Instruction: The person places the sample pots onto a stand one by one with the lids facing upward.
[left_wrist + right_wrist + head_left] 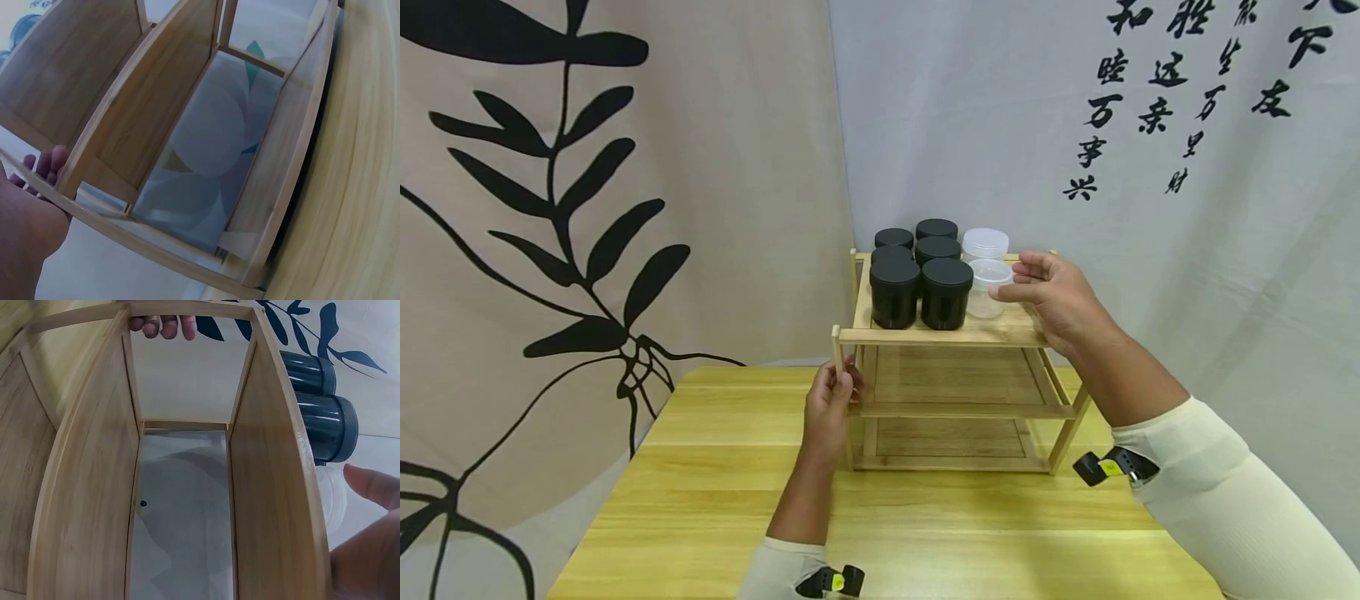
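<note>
A three-tier wooden rack (951,410) stands on the table. At its left side my left hand (831,400) grips the upright, fingertips curled inside the frame in the left wrist view. On the top shelf are several black lidded jars (946,296) in two columns. To their right stand two clear jars, a rear one (985,243) and a front one (987,302). My right hand (1060,296) is at the front clear jar's right side, thumb in front of it and loosely bent fingers beside its lid. In the right wrist view the thumb (375,487) extends close by that jar.
The rack's middle shelf (955,375) and bottom shelf (951,437) lie below the jars. A pale wooden table (715,500) spreads in front and to the left. Behind hangs cloth with a printed black plant (587,333) and black written characters (1105,108).
</note>
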{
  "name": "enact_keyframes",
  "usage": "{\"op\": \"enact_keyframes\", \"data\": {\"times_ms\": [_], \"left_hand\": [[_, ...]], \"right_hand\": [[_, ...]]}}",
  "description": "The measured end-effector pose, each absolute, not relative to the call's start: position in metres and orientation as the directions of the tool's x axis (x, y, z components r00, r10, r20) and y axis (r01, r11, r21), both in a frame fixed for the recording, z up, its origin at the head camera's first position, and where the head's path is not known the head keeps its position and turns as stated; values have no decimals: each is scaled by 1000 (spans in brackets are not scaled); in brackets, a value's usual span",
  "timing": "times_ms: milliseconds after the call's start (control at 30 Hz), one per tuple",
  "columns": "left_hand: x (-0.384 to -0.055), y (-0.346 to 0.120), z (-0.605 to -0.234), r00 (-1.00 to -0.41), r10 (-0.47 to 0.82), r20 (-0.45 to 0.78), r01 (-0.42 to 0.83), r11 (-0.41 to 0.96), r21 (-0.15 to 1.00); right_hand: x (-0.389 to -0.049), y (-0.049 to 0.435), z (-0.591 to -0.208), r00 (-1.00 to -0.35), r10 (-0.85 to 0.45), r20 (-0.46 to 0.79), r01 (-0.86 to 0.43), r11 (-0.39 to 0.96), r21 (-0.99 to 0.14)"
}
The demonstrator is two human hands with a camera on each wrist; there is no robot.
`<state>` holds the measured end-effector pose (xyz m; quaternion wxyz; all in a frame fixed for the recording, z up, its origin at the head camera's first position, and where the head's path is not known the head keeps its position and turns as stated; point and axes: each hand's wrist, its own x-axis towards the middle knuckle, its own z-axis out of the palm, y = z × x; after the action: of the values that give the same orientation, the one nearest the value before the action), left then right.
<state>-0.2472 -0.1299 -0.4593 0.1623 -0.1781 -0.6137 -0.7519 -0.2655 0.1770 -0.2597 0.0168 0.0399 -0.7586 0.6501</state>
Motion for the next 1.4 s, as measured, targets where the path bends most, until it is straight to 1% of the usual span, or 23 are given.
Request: {"op": "enact_keyframes", "data": {"times_ms": [100, 300, 533, 733, 933, 1100, 1400], "left_hand": [[-246, -131, -457, -893, -20, 449, 445, -179, 878], [-245, -134, -455, -900, -12, 437, 436, -98, 895], [-240, -137, -448, -906, -37, 422, 419, 67, 905], [-236, -138, -444, -907, -40, 419, 405, 182, 896], [-230, -141, -444, -910, -13, 415, 393, 298, 870], [-226, -142, -442, -909, 30, 416, 396, 375, 838], [-219, -148, -438, -937, 57, 344, 310, 593, 744]], "right_hand": [[-262, 179, -261, -996, -29, 89, -94, 223, -970], [-255, 179, -262, -993, -32, 115, -119, 297, -947], [-245, 179, -265, -990, -53, 131, -141, 402, -905], [-235, 176, -267, -988, -28, 151, -144, 516, -844], [-226, 171, -269, -984, 0, 176, -136, 632, -763], [-223, 172, -272, -981, -7, 195, -151, 661, -736], [-214, 179, -286, -969, -57, 239, -202, 737, -645]]}}
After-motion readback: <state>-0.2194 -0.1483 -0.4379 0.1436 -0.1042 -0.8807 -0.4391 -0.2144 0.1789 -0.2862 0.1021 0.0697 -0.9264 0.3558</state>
